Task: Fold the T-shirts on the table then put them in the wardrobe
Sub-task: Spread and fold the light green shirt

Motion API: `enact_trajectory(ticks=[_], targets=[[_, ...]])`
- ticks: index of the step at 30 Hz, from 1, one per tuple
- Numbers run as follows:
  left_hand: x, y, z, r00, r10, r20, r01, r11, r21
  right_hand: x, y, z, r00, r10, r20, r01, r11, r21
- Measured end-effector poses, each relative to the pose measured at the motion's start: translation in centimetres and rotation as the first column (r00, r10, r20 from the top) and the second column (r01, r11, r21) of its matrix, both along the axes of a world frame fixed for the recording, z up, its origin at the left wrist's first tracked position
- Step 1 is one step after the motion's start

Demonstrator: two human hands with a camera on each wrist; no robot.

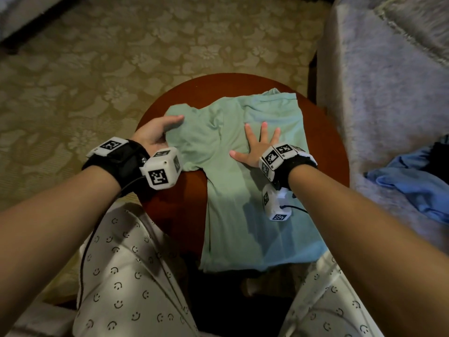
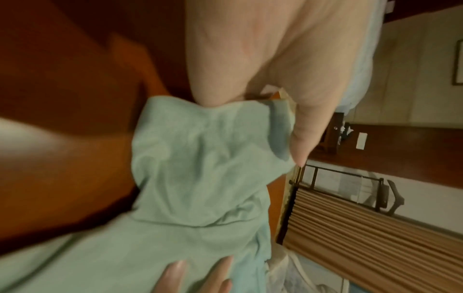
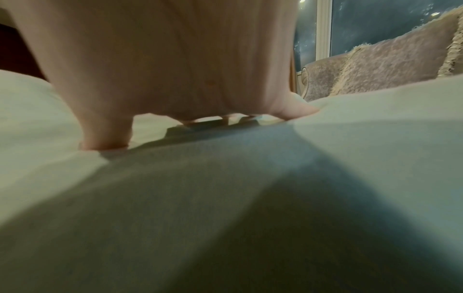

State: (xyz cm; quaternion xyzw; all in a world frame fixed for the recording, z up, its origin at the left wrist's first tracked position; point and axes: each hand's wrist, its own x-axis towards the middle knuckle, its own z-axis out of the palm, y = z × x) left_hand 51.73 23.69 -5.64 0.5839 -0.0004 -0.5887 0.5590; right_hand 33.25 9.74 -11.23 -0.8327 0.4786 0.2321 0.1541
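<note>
A pale green T-shirt [image 1: 233,190] lies spread on a round reddish-brown table [image 1: 323,132], its hem hanging over the near edge. My left hand [image 1: 158,132] pinches the shirt's left sleeve [image 2: 200,142] between thumb and fingers at the table's left side. My right hand [image 1: 257,144] lies flat with fingers spread, pressing on the middle of the shirt [image 3: 225,198]. In the left wrist view the right hand's fingertips [image 2: 180,269] rest on the cloth near the bottom.
A grey fuzzy sofa [image 1: 388,93] stands at the right with a crumpled blue garment [image 1: 413,181] on its seat. Patterned beige carpet [image 1: 121,57] lies beyond the table. My knees in smiley-print trousers [image 1: 126,276] flank the table's near edge.
</note>
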Motion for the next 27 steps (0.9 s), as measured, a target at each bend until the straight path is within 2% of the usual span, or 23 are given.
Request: enact_trajectory(ticks=[2, 6, 9, 12, 15, 17, 19, 21, 23, 25, 27], targets=[[-0.4, 0.0, 0.0, 0.997, -0.082, -0.015, 0.082, 0.997, -0.001, 0.0, 0.0, 0.1, 1.0, 0.002, -0.001, -0.002, 1.0, 0.006], [-0.9, -0.9, 0.3, 0.969, -0.236, 0.071, 0.218, 0.955, 0.201, -0.1, 0.1, 0.3, 1.0, -0.002, 0.008, 0.002, 1.0, 0.01], [-1.7, -1.6, 1.3, 0.949, -0.271, 0.163, 0.216, 0.932, 0.292, 0.0, 0.1, 0.3, 1.0, 0.006, -0.008, -0.006, 1.0, 0.009], [-2.0, -2.9, 2.0, 0.855, -0.3, 0.423, 0.125, 0.91, 0.395, -0.3, -0.1, 0.9, 0.999, 0.033, -0.021, -0.033, 0.999, 0.014], [-2.9, -4.5, 3.2, 0.747, -0.418, 0.518, 0.146, 0.862, 0.486, -0.9, -1.0, 2.7, 0.998, 0.059, -0.023, -0.057, 0.994, 0.091], [-3.7, -5.7, 4.0, 0.697, -0.461, 0.549, 0.176, 0.853, 0.492, -1.5, -1.8, 3.6, 0.996, 0.088, -0.005, -0.086, 0.989, 0.118], [-4.8, -6.7, 4.5, 0.706, -0.484, 0.517, 0.272, 0.859, 0.433, -2.1, -2.2, 3.3, 0.989, 0.146, -0.006, -0.145, 0.986, 0.084], [-6.3, -7.3, 5.2, 0.76, -0.526, 0.38, 0.394, 0.84, 0.374, -2.6, -2.2, 2.5, 0.985, 0.175, -0.002, -0.175, 0.983, 0.058], [-7.7, -8.1, 5.6, 0.758, -0.584, 0.292, 0.488, 0.804, 0.341, -2.7, -2.2, 2.1, 0.987, 0.154, 0.04, -0.156, 0.986, 0.064], [-9.0, -8.7, 5.5, 0.754, -0.589, 0.292, 0.491, 0.8, 0.344, -2.7, -2.2, 2.9, 0.984, 0.149, 0.097, -0.159, 0.982, 0.1], [-10.0, -8.9, 5.1, 0.774, -0.538, 0.335, 0.436, 0.836, 0.334, -2.9, -2.4, 3.8, 0.981, 0.148, 0.127, -0.167, 0.974, 0.155]])
